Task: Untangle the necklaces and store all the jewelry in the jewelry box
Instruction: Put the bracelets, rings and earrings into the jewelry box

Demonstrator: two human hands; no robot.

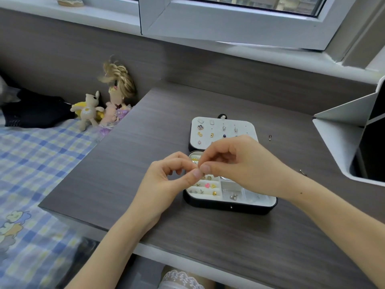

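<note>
1. Head view: one jewelry box [229, 205] is seen lying open near the middle of the dark wood-grain bench [125, 163], its lid [246, 127] folded back flat on the far side.
2. Nine small pieces are counted on the white lid panel where it is not covered; the rest of the panel is hidden behind the right hand [239, 163].
3. In the tray, one pink heart [206, 185] and one yellow heart [213, 186] are set side by side, and a small cluster of pearl studs [233, 197] lies in the next compartment.
4. The left hand [170, 176] and the right hand are brought together above the near-left part of the box, each with thumb and forefinger tips pressed together and the other fingers curled. Whether anything is pinched between them cannot be told.
5. Two loose small pieces are seen on the bench to the right of the box, one [270, 137] farther off and one [302, 172] nearer.
6. Two soft toys are propped at the bench's far-left corner: one plush animal [88, 110] and one doll [117, 94].
</note>
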